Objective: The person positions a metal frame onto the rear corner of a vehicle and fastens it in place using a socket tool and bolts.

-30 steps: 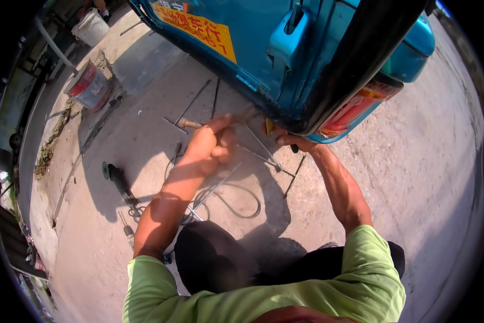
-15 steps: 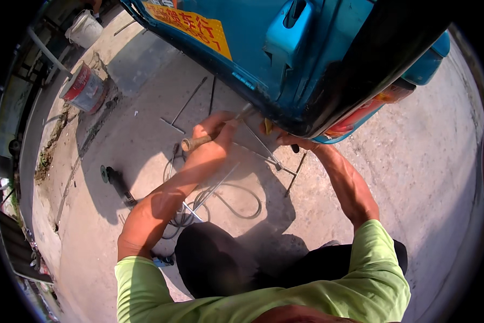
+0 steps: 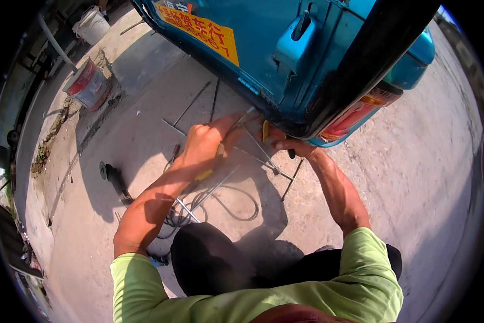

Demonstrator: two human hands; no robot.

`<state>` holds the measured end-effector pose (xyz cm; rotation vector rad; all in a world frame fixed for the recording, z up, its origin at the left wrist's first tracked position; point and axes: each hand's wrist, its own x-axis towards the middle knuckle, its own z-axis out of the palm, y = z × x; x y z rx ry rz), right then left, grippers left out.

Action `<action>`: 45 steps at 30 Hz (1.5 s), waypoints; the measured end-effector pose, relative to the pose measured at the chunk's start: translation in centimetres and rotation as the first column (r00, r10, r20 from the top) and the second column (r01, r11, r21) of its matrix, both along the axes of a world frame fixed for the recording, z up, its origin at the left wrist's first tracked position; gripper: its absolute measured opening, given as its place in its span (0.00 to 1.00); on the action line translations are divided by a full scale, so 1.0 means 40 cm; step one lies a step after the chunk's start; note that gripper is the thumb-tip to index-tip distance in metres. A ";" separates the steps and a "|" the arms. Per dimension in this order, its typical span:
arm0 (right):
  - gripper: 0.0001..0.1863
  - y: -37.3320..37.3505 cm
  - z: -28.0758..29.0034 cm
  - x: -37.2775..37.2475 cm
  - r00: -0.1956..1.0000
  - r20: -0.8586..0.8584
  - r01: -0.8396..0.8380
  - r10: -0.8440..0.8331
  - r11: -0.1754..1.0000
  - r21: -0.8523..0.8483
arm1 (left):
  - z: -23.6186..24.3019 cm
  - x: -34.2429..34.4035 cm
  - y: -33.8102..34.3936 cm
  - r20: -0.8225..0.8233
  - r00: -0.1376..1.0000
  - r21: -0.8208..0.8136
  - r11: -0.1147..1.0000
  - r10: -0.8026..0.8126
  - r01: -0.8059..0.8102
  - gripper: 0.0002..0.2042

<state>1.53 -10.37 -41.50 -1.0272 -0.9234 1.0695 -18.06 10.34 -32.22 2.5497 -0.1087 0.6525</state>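
Observation:
Under the lower corner of a blue vehicle body (image 3: pixel 263 70), my left hand (image 3: pixel 201 141) is closed on a wooden-handled tool, partly smeared by motion. The tool's metal part (image 3: pixel 236 121) points up toward the vehicle's bottom edge. My right hand (image 3: pixel 287 144) is closed beneath the same corner, on a tool of which only a yellow piece (image 3: pixel 265 131) and a black end show. Its fingertips are partly hidden by the bodywork. Metal T-handle wrenches (image 3: pixel 277 171) lie on the concrete below the hands.
A dark angle grinder (image 3: pixel 116 182) lies to the left. A looped cable (image 3: pixel 247 215) and crossed metal rods (image 3: pixel 190 207) lie before my knees. Another T-shaped rod (image 3: pixel 188 110) lies farther off. A red-and-white bucket (image 3: pixel 88 86) and a white bucket (image 3: pixel 92 26) stand at far left.
My left hand has shifted and turned, so the wooden handle's end no longer shows clearly. My right hand stays at the corner. The whole view has moved slightly.

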 end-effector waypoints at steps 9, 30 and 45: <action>0.39 -0.020 -0.050 0.062 0.965 0.254 0.081 -0.070 0.996 -0.032 | -0.011 -0.019 -0.043 -0.197 0.964 -0.301 0.925 0.176 -0.231 0.13; 0.30 -0.007 0.018 0.014 0.998 -0.040 0.037 -0.038 0.999 -0.016 | -0.029 -0.002 -0.027 -0.305 0.915 -0.814 -0.427 -0.265 -0.395 0.16; 0.29 0.007 0.046 0.029 0.943 -0.325 -0.077 0.067 0.997 -0.019 | -0.001 0.020 -0.044 -0.246 0.926 -0.712 -0.596 -0.286 -0.372 0.20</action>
